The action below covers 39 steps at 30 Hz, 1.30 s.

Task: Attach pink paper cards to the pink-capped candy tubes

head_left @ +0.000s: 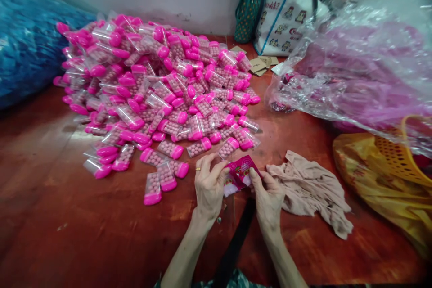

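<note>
Magenta printed wrapper [238,173]: between both hands, near side of the heap.
Left hand [209,185]: pinching the wrapper's left edge.
Right hand [270,194]: pinching its right edge, thumb on top.
Pink-capped containers [163,91]: heaped beyond.
Beige cloth [308,184]: crumpled, just beside right hand.

wrapper [239,174]: smooth, printed | containers [153,184]: clear glossy plastic | rag [310,184]: matt crumpled cloth | floor [101,234]: smooth, slightly shiny

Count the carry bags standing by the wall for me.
2: a green dotted bag and, just right of it, a white bag with cartoon figures. Others may be hidden behind the clear plastic.
</note>
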### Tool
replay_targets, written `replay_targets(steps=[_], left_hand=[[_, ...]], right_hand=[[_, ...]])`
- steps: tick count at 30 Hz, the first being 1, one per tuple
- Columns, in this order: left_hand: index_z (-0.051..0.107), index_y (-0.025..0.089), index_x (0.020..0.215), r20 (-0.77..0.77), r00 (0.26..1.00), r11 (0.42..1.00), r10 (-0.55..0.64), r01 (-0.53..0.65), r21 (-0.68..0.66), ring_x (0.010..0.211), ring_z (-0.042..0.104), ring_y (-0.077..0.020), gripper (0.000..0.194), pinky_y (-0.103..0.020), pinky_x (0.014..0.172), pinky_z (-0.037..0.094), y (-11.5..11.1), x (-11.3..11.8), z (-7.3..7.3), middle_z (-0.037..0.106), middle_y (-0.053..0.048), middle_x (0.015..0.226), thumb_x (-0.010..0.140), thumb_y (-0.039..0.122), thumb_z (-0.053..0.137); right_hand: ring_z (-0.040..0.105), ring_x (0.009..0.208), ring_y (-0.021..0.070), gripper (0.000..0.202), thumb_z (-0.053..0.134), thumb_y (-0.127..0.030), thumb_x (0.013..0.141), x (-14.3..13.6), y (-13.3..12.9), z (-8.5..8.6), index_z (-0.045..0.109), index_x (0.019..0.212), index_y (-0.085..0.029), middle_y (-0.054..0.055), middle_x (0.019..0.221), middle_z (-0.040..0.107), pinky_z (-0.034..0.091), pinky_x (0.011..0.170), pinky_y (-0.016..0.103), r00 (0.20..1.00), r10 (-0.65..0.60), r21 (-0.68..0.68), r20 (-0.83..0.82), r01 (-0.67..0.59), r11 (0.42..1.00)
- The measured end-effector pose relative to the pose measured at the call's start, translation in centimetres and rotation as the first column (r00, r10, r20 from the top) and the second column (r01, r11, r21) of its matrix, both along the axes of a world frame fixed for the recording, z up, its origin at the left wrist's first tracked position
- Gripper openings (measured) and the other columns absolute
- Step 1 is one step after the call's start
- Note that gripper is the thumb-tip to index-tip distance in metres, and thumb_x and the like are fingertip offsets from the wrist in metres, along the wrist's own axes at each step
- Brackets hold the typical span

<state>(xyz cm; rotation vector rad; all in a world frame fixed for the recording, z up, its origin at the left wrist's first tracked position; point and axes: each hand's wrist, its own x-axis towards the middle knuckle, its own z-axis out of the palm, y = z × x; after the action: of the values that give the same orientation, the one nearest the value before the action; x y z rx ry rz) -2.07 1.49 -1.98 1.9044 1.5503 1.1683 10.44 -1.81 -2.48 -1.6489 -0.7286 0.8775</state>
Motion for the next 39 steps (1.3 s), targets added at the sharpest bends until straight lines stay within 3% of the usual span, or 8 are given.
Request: replay_targets(steps=[4,8,11,16,23,28,30,39], left_hand=[[0.062,0.019,0.101,0.333,0.941,0.970,-0.050,0.126,-0.209,0.096,0.052,-0.0225,0.030,-0.036,0.085,0.041,-0.1,0.6,1.8,0.059,-0.007,0.100,0.074,0.029,0.062],[0.067,0.017,0.076,0.720,0.671,0.838,0.178,0.280,-0.468,0.059,0.053,-0.0115,0.011,-0.022,0.055,0.043,-0.3,1.6,2.2,0.060,0.000,0.067,0.073,0.026,0.061],[0.068,0.015,0.066,0.781,0.526,0.804,0.335,0.272,-0.528,0.051,0.049,-0.0082,0.007,-0.019,0.048,0.039,-0.3,1.6,1.9,0.059,0.002,0.059,0.067,0.022,0.066],[0.066,0.013,0.059,0.800,0.440,0.804,0.408,0.241,-0.543,0.049,0.049,-0.0070,0.006,-0.018,0.048,0.039,-0.2,1.1,1.5,0.059,0.003,0.053,0.060,0.015,0.071],[0.067,0.013,0.064,0.790,0.436,0.798,0.431,0.224,-0.559,0.052,0.051,-0.0079,0.007,-0.019,0.052,0.041,-0.3,0.8,1.0,0.061,0.002,0.057,0.061,0.018,0.071],[0.062,0.013,0.055,0.696,0.642,0.849,0.322,0.130,-0.513,0.050,0.041,-0.0068,0.020,-0.019,0.049,0.033,-0.8,0.2,0.9,0.050,0.005,0.050,0.072,0.025,0.064],[0.060,0.013,0.056,0.678,0.670,0.862,0.302,0.112,-0.495,0.050,0.039,-0.0069,0.023,-0.019,0.050,0.033,-0.9,0.1,0.9,0.048,0.005,0.050,0.074,0.026,0.061],[0.067,0.015,0.071,0.802,0.505,0.821,0.320,0.274,-0.501,0.056,0.047,-0.0090,0.011,-0.020,0.055,0.039,-1.0,-0.1,0.8,0.056,0.003,0.058,0.076,0.023,0.060]], right_hand=[[0.048,0.053,0.0112,0.021,0.059,-0.034,0.077,-0.6,-0.4,0.8,0.063,0.069,-0.015,-0.002,0.058,0.056,0.040,0.050,0.022,0.996,0.090,0.043,0.012,-0.090,0.995],[0.048,0.053,0.0110,0.018,0.057,-0.028,0.079,-1.5,-0.7,1.6,0.062,0.067,-0.016,-0.003,0.057,0.054,0.038,0.051,0.022,0.975,0.190,0.091,0.112,-0.201,0.975],[0.050,0.055,0.0121,0.018,0.056,-0.027,0.080,-1.8,-0.7,1.9,0.061,0.067,-0.017,-0.002,0.059,0.055,0.039,0.054,0.023,0.956,0.266,0.105,0.122,-0.279,0.955],[0.052,0.057,0.0130,0.007,0.063,-0.023,0.074,-2.1,-0.5,1.9,0.063,0.069,-0.017,-0.002,0.062,0.058,0.041,0.055,0.022,0.939,0.331,0.078,0.093,-0.338,0.938],[0.037,0.051,0.0098,0.030,0.047,-0.030,0.085,-2.3,-0.7,1.8,0.049,0.058,-0.017,-0.005,0.055,0.039,0.030,0.049,0.022,0.924,0.361,0.051,0.127,-0.370,0.928],[0.033,0.050,0.0090,0.036,0.041,-0.028,0.089,-1.8,-0.7,1.7,0.038,0.054,-0.018,-0.005,0.055,0.034,0.026,0.049,0.023,0.899,0.363,0.057,0.247,-0.387,0.920],[0.035,0.051,0.0093,0.035,0.040,-0.027,0.089,-1.7,-0.7,1.8,0.041,0.055,-0.018,-0.004,0.056,0.036,0.027,0.049,0.023,0.893,0.364,0.065,0.265,-0.393,0.917],[0.059,0.076,0.0157,0.014,0.060,-0.020,0.078,-2.0,-0.6,1.7,0.064,0.091,-0.020,0.002,0.082,0.064,0.045,0.071,0.025,0.946,0.263,0.150,0.187,-0.292,0.945]])
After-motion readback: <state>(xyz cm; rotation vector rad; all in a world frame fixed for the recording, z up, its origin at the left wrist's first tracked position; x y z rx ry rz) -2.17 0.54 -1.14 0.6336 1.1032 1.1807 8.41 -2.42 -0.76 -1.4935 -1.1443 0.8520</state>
